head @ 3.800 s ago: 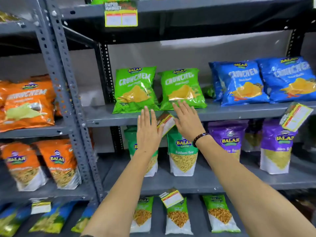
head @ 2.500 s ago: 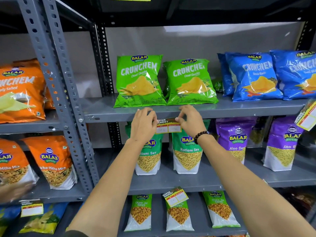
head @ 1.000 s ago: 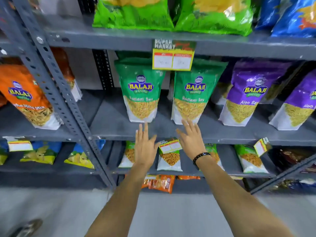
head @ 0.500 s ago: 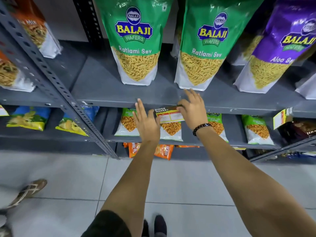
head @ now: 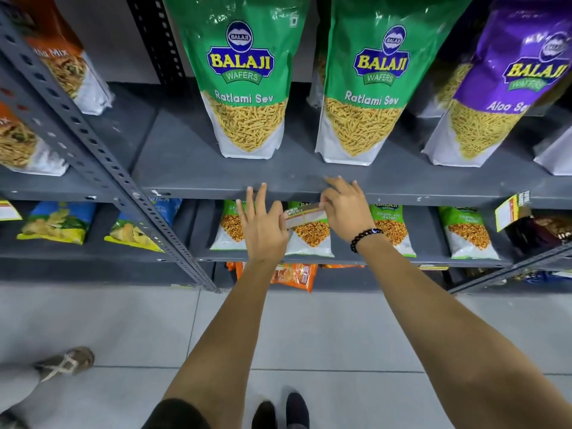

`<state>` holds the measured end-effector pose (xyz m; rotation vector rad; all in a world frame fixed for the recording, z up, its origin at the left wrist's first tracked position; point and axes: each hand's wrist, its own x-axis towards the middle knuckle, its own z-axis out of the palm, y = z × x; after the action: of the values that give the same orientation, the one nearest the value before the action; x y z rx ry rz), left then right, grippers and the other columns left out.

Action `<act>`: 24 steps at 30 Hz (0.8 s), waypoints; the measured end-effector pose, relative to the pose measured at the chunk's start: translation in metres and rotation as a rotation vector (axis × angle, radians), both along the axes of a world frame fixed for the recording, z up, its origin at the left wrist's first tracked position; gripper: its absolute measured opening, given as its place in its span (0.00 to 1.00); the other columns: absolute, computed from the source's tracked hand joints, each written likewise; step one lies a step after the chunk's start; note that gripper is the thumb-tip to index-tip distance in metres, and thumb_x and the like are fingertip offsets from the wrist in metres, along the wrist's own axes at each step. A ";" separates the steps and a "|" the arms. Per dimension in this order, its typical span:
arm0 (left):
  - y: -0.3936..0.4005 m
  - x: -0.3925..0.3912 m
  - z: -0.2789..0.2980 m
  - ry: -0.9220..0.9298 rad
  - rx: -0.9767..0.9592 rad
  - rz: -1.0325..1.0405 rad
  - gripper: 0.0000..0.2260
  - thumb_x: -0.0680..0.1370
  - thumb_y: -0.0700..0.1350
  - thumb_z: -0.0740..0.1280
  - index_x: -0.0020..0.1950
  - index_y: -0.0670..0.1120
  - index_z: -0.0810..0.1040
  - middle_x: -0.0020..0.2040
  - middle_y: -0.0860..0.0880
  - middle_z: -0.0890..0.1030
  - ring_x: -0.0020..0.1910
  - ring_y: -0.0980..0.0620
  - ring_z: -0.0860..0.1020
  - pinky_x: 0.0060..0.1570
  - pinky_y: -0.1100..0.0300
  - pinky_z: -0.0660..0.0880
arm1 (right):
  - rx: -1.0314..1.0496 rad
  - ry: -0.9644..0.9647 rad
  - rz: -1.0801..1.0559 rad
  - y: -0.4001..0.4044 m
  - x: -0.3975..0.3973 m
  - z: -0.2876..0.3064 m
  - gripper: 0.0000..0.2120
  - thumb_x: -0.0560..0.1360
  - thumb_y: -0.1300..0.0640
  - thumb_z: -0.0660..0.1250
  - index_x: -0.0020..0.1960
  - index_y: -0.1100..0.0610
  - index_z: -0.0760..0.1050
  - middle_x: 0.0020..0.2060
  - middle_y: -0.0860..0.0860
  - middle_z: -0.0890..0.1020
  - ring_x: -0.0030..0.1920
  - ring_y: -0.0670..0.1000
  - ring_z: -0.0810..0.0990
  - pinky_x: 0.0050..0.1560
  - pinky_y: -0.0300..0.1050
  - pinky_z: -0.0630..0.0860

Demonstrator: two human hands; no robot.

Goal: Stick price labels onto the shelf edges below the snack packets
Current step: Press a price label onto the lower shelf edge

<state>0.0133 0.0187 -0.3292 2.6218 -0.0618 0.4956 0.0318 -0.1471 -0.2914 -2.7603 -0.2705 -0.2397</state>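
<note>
Two bare hands met at the front edge of the grey shelf (head: 402, 184), just below the pair of green Ratlami Sev packets (head: 247, 88) standing at twelve o'clock. Between them sat the price label (head: 305, 215), tilted, its left end against the left hand (head: 263, 230) and its right end pinched under the thumb of the right hand (head: 343, 209). The left hand's fingers were spread and straight, reaching up to the shelf lip, with the thumb side touching the label; whether it truly gripped the label I cannot tell. The right hand's fingertips rested on the shelf top. A black bead bracelet (head: 365, 238) circled the right wrist. Another yellow label (head: 510, 209) hung off the same edge at three o'clock.
</note>
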 end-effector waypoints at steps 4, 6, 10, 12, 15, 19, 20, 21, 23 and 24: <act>0.022 0.012 0.005 -0.003 0.140 -0.150 0.04 0.73 0.35 0.67 0.39 0.40 0.76 0.66 0.36 0.74 0.70 0.34 0.65 0.71 0.39 0.55 | 0.060 0.001 -0.061 0.009 -0.002 -0.010 0.04 0.71 0.69 0.65 0.41 0.63 0.77 0.63 0.62 0.75 0.67 0.64 0.68 0.71 0.66 0.55; 0.025 0.020 0.010 -0.036 0.149 -0.165 0.03 0.72 0.34 0.69 0.39 0.38 0.77 0.58 0.35 0.78 0.61 0.31 0.74 0.66 0.38 0.64 | 0.091 -0.030 -0.103 0.013 -0.001 -0.012 0.03 0.71 0.70 0.66 0.40 0.64 0.77 0.60 0.62 0.77 0.64 0.64 0.71 0.70 0.65 0.57; 0.021 0.023 0.023 -0.069 0.187 -0.141 0.05 0.69 0.37 0.73 0.39 0.41 0.77 0.44 0.40 0.80 0.40 0.39 0.79 0.44 0.48 0.80 | 0.113 -0.060 -0.163 0.016 0.002 -0.009 0.04 0.72 0.69 0.63 0.43 0.64 0.76 0.51 0.62 0.79 0.53 0.64 0.75 0.66 0.61 0.64; 0.018 0.025 0.028 -0.057 0.194 -0.116 0.05 0.69 0.38 0.72 0.38 0.42 0.76 0.41 0.41 0.79 0.36 0.42 0.77 0.31 0.55 0.76 | 0.121 -0.062 -0.178 0.016 0.004 -0.006 0.03 0.72 0.68 0.63 0.43 0.63 0.75 0.46 0.61 0.79 0.49 0.63 0.74 0.60 0.58 0.67; 0.015 0.030 0.034 -0.043 0.191 -0.084 0.04 0.71 0.39 0.71 0.40 0.41 0.76 0.41 0.40 0.78 0.38 0.41 0.77 0.27 0.59 0.68 | 0.129 -0.060 -0.197 0.017 0.005 -0.002 0.02 0.72 0.67 0.64 0.42 0.63 0.74 0.43 0.61 0.79 0.47 0.63 0.74 0.56 0.56 0.68; 0.011 0.032 0.038 0.013 0.233 -0.055 0.05 0.76 0.42 0.66 0.47 0.41 0.75 0.47 0.40 0.78 0.44 0.41 0.76 0.29 0.56 0.70 | 0.123 -0.059 -0.214 0.021 0.005 -0.002 0.00 0.72 0.67 0.64 0.42 0.64 0.73 0.43 0.62 0.78 0.47 0.63 0.74 0.56 0.57 0.68; 0.010 0.032 0.039 0.027 0.245 -0.043 0.06 0.76 0.43 0.66 0.48 0.41 0.75 0.47 0.40 0.78 0.45 0.42 0.76 0.30 0.55 0.72 | 0.124 -0.064 -0.220 0.021 0.005 -0.002 0.00 0.72 0.66 0.64 0.43 0.64 0.73 0.44 0.62 0.78 0.47 0.63 0.74 0.56 0.57 0.68; 0.010 0.032 0.040 0.037 0.241 -0.033 0.07 0.76 0.44 0.66 0.49 0.41 0.75 0.48 0.41 0.78 0.46 0.42 0.77 0.31 0.54 0.74 | 0.131 -0.068 -0.231 0.022 0.005 -0.002 0.01 0.72 0.65 0.64 0.44 0.63 0.73 0.44 0.62 0.78 0.47 0.63 0.74 0.57 0.57 0.68; 0.008 0.033 0.040 0.045 0.182 -0.018 0.10 0.74 0.44 0.68 0.50 0.41 0.74 0.47 0.41 0.79 0.46 0.42 0.77 0.31 0.54 0.74 | 0.168 -0.064 -0.262 0.023 0.004 -0.001 0.07 0.72 0.62 0.66 0.47 0.63 0.71 0.45 0.61 0.78 0.49 0.63 0.74 0.57 0.56 0.68; 0.007 0.034 0.040 0.052 0.145 -0.011 0.12 0.73 0.45 0.69 0.52 0.41 0.74 0.47 0.41 0.79 0.46 0.42 0.77 0.31 0.54 0.74 | 0.181 -0.057 -0.273 0.024 0.005 0.000 0.10 0.71 0.60 0.68 0.49 0.63 0.71 0.46 0.61 0.78 0.49 0.63 0.74 0.58 0.56 0.68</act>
<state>0.0471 0.0261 -0.2893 2.7729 -0.0991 0.4335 0.0364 -0.1233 -0.2919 -2.6059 0.1113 -0.3922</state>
